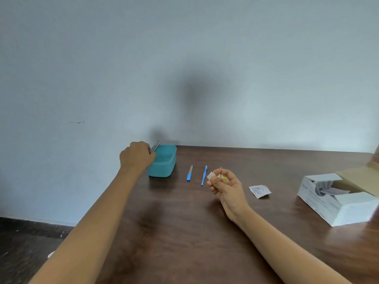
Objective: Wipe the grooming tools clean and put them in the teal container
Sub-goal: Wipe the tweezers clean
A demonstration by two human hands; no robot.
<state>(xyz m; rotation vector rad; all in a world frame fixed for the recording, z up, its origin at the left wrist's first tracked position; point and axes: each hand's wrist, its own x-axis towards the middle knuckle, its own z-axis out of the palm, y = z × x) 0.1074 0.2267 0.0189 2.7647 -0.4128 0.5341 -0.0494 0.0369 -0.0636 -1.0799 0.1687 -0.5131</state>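
Two bare forearms are stretching forward from the near edge over the dark wooden table (184, 232), the left one crossing in from beyond the table's left side. The left hand (137, 155) is hovering at the near left corner of the teal container (164, 169), its fingers curling tightly into a fist around a slim metal tool (155, 146), whose free end is slanting up over the container's left rim. That open container is sitting at the far left of the table, close to the wall (246, 58). Just to its right, a blue-handled file (190, 173) and a thin blue tool (203, 175) are lying side by side, apart from each other and pointing toward the wall. The right hand (225, 186) is floating palm-up just right of them, thumb and fingertips pinching a small folded white wipe (211, 174) while the other fingers are curling loosely. A yellow piece (225, 178) with a thin tip is peeking out behind those fingers; whether the hand is holding it I cannot tell. Further right, a torn white sachet (260, 190) is lying flat, and beyond it an opened white box (338, 203) is sitting near the table's right edge with grey material showing inside, a brown cardboard piece (359, 177) lying just behind it.
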